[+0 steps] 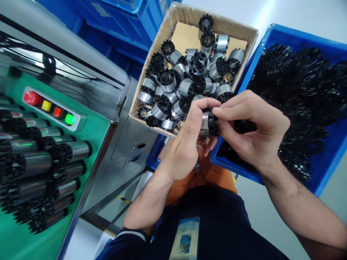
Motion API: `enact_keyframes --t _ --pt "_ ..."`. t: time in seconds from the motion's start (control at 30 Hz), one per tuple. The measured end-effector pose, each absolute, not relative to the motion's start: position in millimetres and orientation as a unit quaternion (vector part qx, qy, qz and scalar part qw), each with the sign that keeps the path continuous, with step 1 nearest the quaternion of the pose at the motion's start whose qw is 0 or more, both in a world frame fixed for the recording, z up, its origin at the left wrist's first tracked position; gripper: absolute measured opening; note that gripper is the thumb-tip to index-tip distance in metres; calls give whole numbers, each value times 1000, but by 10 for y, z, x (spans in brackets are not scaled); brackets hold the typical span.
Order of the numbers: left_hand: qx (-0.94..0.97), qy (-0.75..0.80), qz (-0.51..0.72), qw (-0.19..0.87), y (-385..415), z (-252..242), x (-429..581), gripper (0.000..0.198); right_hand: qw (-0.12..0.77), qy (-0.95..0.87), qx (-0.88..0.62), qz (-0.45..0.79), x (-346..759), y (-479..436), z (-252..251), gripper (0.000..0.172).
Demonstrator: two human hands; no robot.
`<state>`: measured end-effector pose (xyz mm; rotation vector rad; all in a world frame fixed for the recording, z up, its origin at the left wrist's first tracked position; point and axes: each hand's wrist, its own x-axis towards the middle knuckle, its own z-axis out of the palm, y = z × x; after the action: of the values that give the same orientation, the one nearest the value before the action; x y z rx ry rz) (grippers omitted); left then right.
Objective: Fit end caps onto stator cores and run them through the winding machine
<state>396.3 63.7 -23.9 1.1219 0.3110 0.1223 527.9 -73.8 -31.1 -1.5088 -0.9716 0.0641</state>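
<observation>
My left hand (184,144) is wrapped round a short silver metal cylinder (205,124) with a black toothed end ring (213,124). It looks like a motor stator core. The fingers and thumb of my right hand (252,126) are closed on that black ring at the cylinder's right end. Both hands are together in front of my body, just over the near edge of the cardboard box (155,127). Many similar silver cylinders (187,87) with black toothed ends lie jumbled in this box. The far end of the held cylinder is partly hidden by my left fingers.
A blue bin (325,182) full of black toothed rings (295,90) stands at the right. At the left, longer silver cylinders (38,164) lie in rows on a green surface (88,139), beside a button panel (54,108). Blue crates (121,21) stand behind.
</observation>
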Motion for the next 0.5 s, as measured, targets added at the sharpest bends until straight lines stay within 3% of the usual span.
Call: enact_keyframes --t 0.1,0.27,0.37,0.5 --pt "508 135 32 850 673 -245 3941 54 608 -417 -674 35 5239 -749 -256 13" --pt "516 154 24 842 691 -263 3976 62 623 -350 -682 155 5298 -779 -234 19" --pt "542 169 98 817 707 -279 4009 64 617 -343 -670 231 5434 -869 -251 35" --pt "548 201 177 792 708 -281 4032 67 632 -335 -637 287 5497 -952 -231 44"
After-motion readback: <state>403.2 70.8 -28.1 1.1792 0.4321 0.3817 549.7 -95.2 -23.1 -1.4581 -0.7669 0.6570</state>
